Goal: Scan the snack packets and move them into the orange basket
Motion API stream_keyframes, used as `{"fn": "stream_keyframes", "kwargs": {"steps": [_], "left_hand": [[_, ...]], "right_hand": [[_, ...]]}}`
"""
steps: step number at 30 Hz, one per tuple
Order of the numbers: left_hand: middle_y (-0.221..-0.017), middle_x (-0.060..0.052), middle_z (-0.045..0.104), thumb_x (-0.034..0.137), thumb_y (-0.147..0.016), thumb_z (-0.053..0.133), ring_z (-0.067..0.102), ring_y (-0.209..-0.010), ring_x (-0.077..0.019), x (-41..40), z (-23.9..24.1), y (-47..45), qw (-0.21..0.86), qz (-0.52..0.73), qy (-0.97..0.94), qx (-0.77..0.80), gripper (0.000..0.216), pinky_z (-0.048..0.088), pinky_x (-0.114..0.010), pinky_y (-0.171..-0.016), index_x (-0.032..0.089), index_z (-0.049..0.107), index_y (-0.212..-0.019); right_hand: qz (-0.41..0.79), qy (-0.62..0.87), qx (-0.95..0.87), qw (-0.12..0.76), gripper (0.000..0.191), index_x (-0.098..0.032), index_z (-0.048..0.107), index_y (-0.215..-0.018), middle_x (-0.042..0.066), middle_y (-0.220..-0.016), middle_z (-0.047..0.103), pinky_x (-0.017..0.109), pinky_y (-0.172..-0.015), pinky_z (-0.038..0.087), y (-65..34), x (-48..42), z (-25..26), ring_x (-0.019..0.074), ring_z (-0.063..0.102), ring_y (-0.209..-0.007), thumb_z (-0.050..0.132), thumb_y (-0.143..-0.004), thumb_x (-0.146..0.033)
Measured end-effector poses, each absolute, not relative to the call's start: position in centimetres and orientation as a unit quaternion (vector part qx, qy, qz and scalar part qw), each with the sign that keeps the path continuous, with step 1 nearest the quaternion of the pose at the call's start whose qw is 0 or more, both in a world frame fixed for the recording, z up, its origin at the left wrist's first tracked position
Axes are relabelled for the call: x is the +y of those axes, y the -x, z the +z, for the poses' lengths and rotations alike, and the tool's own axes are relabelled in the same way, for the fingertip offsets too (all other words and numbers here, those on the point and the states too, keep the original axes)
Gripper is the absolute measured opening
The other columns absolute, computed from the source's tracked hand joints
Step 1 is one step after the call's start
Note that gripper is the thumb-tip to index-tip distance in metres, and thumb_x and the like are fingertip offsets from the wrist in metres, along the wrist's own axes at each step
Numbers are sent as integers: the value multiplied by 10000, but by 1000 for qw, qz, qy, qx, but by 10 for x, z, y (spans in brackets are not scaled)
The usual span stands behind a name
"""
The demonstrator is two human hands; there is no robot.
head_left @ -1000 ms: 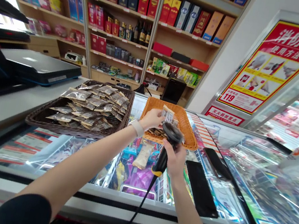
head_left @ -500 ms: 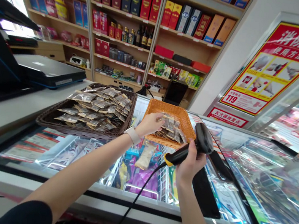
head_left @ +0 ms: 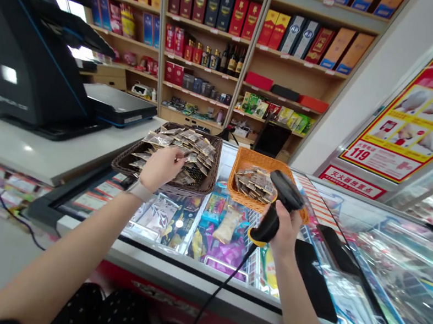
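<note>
My right hand [head_left: 286, 227] is wrapped around the handle of a black barcode scanner [head_left: 287, 191] with a yellow ring at its base, its cord hanging down toward me. My left hand [head_left: 163, 166], a pale band on its wrist, is over the dark brown wicker basket [head_left: 207, 185]. Its fingers are pinched at a small flat packet [head_left: 187, 155] on the heap there; the fingertips are partly hidden. To the right, an orange wicker basket [head_left: 242, 158] holds a smaller heap of similar packets [head_left: 256, 185], just behind the scanner.
Both baskets rest on a glass-topped freezer [head_left: 187, 235] with packaged goods inside. Black flat objects [head_left: 315, 280] lie right of the scanner. A dark register [head_left: 44, 70] and a scale [head_left: 120, 103] occupy the left counter. Shelves of boxes [head_left: 210, 7] line the back.
My left hand has moved left from the orange basket to the packets in the dark basket. My right hand still grips the scanner. The view has shifted left.
</note>
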State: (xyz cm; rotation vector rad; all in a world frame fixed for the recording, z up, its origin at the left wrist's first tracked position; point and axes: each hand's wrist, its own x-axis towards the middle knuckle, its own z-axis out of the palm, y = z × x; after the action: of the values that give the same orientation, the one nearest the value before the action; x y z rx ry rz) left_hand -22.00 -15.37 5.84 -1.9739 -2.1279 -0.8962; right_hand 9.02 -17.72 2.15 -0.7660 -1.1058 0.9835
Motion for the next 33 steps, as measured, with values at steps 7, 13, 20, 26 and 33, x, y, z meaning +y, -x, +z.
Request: {"fn": "stream_keyframes", "kwargs": {"steps": [7,13,20,26,33], "left_hand": [[-1192,-255,691,521,-887,551,609,-1164,-415,-144,49,245,113,-138,579,-796,509,455,-472,-936,88,664,-1130],[-1266,-284,637,583,-849,614,567,-1203,-417,-138,41,244,119,-140,564,-805,657,423,-489,-994,61,567,-1246],[-1234,-276,630,377,-848,718,638,-1149,-374,-145,43,226,72,-136,567,-809,620,500,-383,-916,18,504,-1306],[-1117,-255,698,175,-890,586,676,-1109,-373,-144,59,211,78,-47,612,-785,274,529,-380,-866,58,689,-1116],[-983,-232,732,136,-920,491,702,-1036,-371,-153,63,191,134,-35,676,-724,260,523,-393,-799,86,739,-982]], "right_hand": [[448,319,-685,477,316,-185,669,-840,-12,-623,621,277,-483,453,-64,-168,41,154,549,-516,778,-744,-466],[477,297,-727,394,365,-193,612,-733,-25,-593,599,267,-492,454,-57,-152,20,148,541,-514,790,-706,-511],[496,318,-710,385,371,-192,644,-761,-17,-582,608,255,-456,428,-80,-158,-2,152,531,-509,791,-713,-529],[519,333,-683,390,413,-191,618,-737,-18,-570,604,256,-432,419,-93,-162,-9,144,527,-474,796,-703,-561],[541,313,-667,406,402,-187,636,-803,-15,-569,616,258,-415,431,-95,-162,-26,148,542,-442,793,-742,-552]]}}
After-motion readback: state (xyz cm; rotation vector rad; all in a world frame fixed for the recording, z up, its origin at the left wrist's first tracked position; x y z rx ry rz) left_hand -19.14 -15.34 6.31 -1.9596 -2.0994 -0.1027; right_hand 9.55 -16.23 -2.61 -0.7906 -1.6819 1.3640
